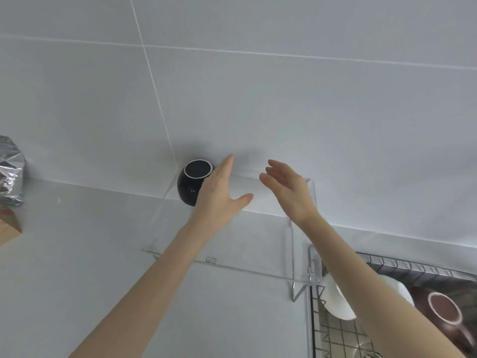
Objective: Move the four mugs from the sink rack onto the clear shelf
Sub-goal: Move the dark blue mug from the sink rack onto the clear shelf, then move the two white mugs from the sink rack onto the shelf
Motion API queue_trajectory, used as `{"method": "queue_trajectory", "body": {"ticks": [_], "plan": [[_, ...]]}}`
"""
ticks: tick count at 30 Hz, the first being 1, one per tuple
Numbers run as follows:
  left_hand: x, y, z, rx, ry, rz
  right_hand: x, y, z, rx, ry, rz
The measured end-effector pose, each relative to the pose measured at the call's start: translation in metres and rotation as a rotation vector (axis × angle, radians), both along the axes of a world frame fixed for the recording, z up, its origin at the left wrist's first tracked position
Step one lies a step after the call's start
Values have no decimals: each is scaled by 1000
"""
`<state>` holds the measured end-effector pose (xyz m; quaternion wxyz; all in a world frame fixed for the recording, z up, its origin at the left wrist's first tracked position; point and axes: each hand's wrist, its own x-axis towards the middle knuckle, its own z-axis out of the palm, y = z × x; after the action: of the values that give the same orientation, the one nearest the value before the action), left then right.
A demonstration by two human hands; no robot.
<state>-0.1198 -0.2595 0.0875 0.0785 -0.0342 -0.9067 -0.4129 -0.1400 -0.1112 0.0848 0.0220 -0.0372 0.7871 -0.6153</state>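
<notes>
A round black mug (192, 183) stands upside down at the back left corner of the clear shelf (232, 264), against the wall. My left hand (219, 195) is open just right of it, fingers straight, touching or nearly touching its side. My right hand (289, 189) hovers open over the shelf's right part, holding nothing. At the lower right, the wire sink rack (333, 329) holds a white mug (335, 301), partly behind my right forearm, and a dark brown mug (444, 311) lying upside down.
A crumpled silver foil bag (10, 171) and a wooden block (9, 226) sit at the left edge of the pale counter. The tiled wall rises directly behind the shelf.
</notes>
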Motion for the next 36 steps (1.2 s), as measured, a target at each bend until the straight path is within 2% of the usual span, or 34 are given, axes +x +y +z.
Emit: {"method": "queue_trajectory", "body": {"ticks": [3,6,10,13,18,22,36], "plan": [[28,58,5,201,8,-138,25,62,10,-25,45,-104],[57,116,-3,326,-89,-295,57,130,5,-31,48,-236],[84,190,-46,176,-250,-505,105,216,-21,-33,-32,-455],[89,234,-87,43,-375,-534,138,263,-64,21,-196,-587],[81,272,-134,-154,-427,-554,169,280,-131,109,-486,-604],[75,291,-153,-273,-428,-589,175,277,-167,67,-595,-639],[69,298,-167,-367,-348,-563,165,270,-200,-8,-601,-793]]}}
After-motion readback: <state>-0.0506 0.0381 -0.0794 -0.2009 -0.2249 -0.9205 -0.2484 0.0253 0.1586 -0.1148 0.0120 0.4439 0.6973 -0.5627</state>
